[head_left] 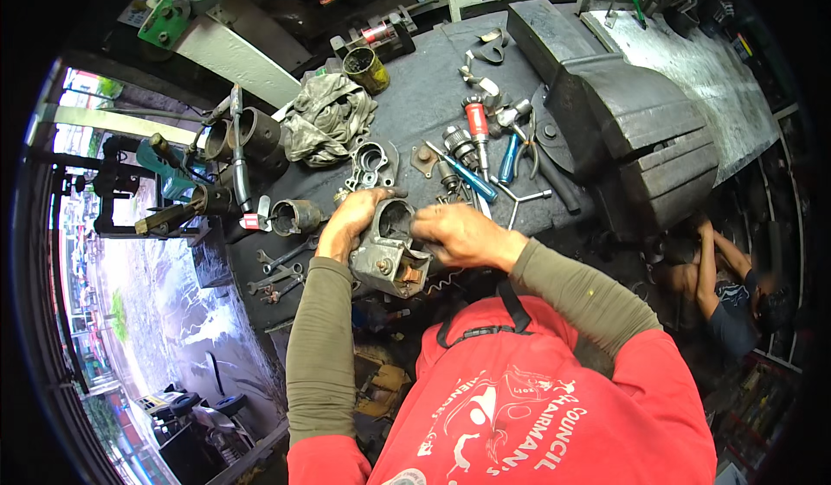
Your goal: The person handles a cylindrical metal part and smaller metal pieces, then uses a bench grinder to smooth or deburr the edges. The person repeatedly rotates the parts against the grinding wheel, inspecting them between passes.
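Observation:
Just over the near edge of the bench, a grey cast-metal housing [373, 261] is held between my hands. It has a round open bore on top and a boxy lower end with a coppery piece [410, 275] inside. My left hand [348, 223] is closed around its left side. Against the right rim of the bore, my right hand [467, 236] has its fingers curled in; their tips are partly hidden. Right beyond the housing lies a flat cast-metal cover [373, 166] with round holes. A short metal cylinder [295, 218] stands left of my left hand.
A large black bench vise [640, 130] stands at right. Beyond my hands lie a red-handled tool [476, 118], blue-handled screwdriver [472, 179], pliers [529, 149] and a grey rag [331, 120]. Wrenches [279, 269] rest at the near left. Another person [723, 269] is at far right.

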### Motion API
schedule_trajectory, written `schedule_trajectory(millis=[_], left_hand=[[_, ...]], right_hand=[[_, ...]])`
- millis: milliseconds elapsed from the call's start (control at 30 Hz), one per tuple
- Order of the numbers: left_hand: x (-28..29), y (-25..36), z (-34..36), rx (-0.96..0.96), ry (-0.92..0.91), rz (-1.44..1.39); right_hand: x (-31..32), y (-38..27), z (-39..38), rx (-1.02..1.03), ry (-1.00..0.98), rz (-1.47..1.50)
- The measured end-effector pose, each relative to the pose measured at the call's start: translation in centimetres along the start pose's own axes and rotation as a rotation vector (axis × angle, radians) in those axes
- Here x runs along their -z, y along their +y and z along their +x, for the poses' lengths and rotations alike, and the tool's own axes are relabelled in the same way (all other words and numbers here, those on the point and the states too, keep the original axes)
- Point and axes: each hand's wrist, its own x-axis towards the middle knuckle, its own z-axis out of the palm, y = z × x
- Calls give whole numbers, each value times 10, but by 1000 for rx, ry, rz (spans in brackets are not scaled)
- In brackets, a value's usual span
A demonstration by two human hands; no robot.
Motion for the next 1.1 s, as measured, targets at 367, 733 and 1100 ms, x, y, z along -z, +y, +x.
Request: schedule_trajectory(millis=[367, 733, 1100], left_hand=[[-4, -8, 9, 120, 12, -120], [-1, -7, 5, 102, 34, -141], [1, -13, 9, 119, 54, -123]], right_hand=[[-20, 14, -4, 25, 312, 119], [-19, 1, 2, -182, 360, 284], [-26, -9, 7, -242, 279, 274]])
